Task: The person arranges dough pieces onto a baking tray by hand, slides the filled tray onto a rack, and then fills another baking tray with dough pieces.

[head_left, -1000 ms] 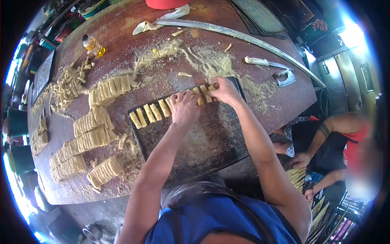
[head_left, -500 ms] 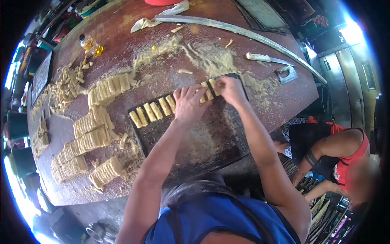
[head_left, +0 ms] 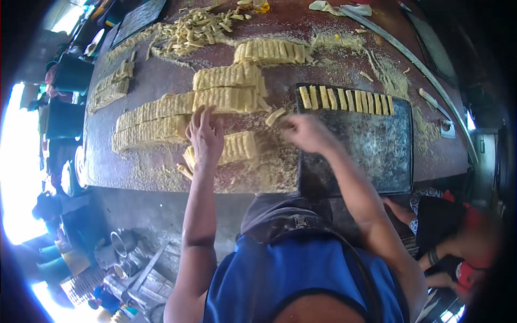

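My left hand (head_left: 205, 134) hovers over the dough strips, between the long row (head_left: 156, 119) and the short row (head_left: 237, 147); its fingers are apart and nothing shows in them. My right hand (head_left: 309, 133) is blurred at the left edge of the black tray (head_left: 355, 145), close to a loose dough piece (head_left: 275, 117); its fingertips are smeared and what they hold, if anything, cannot be made out. Along the tray's far side lies a line of separate dough strips (head_left: 350, 100). Further stacked rows (head_left: 223, 76) stand beyond my left hand.
Scrap dough (head_left: 194, 31) is heaped at the far left of the table. A long metal strip (head_left: 409, 54) curves along the right, near a white-handled knife (head_left: 429, 98) and a metal scraper (head_left: 447, 128). A co-worker (head_left: 458, 237) is at the lower right.
The view has swung left. Both my hands have left the strips on the tray; my left hand is now over the stacked rows, my right at the tray's left edge. The co-worker leans differently.
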Demonstrator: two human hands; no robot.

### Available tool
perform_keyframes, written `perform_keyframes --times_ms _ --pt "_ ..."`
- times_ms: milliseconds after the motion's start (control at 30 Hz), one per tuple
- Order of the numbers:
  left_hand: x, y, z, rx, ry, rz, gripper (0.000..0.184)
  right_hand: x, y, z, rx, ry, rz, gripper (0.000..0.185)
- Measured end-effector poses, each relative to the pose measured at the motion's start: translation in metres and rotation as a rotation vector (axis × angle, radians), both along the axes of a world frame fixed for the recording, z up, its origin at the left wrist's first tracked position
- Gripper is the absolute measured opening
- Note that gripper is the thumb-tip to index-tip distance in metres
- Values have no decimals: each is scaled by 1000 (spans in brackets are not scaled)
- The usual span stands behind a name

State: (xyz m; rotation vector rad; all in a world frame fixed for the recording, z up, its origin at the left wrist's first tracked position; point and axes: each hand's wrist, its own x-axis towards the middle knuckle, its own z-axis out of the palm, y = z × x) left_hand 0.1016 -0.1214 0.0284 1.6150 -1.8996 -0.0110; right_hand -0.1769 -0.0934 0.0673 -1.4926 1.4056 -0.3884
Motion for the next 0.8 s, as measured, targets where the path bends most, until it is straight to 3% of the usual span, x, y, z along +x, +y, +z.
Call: perform_keyframes --times_ms 67,133,167,200,267,333,400,467,600,667,700,733,800 --pt "26 4 4 25 17 57 29 47 3 -68 -176 27 -38 37" --pt "52 27 7 322 36 -165 40 85 7 -71 -72 1 -180 41" --pt "57 36 4 367 -26 -208 36 100 11 -71 32 -50 -306 45" --pt "62 47 2 365 -21 -230 36 111 15 -71 28 -42 -327 45" --pt "66 59 -3 347 -8 -348 34 123 12 -67 193 -272 -488 48" --pt "68 68 -7 306 -3 -359 35 131 7 -62 278 -266 -475 49" --pt "69 68 -8 272 8 -366 36 139 6 -55 36 53 -334 48" --pt "70 66 -7 309 59 -360 39 141 11 -48 -61 123 -307 48" --pt "64 56 -10 240 173 -332 33 119 15 -71 -9 -103 -264 52" --pt "57 51 -7 255 169 -321 31 107 24 -67 396 -845 -573 40" --pt "52 48 -5 277 183 -301 31 102 24 -62 452 -820 -605 27" --pt "47 45 -3 301 194 -281 31 96 24 -57 455 -824 -605 27" --pt "33 41 -1 277 186 -292 31 79 23 -52 614 -1062 -574 22"
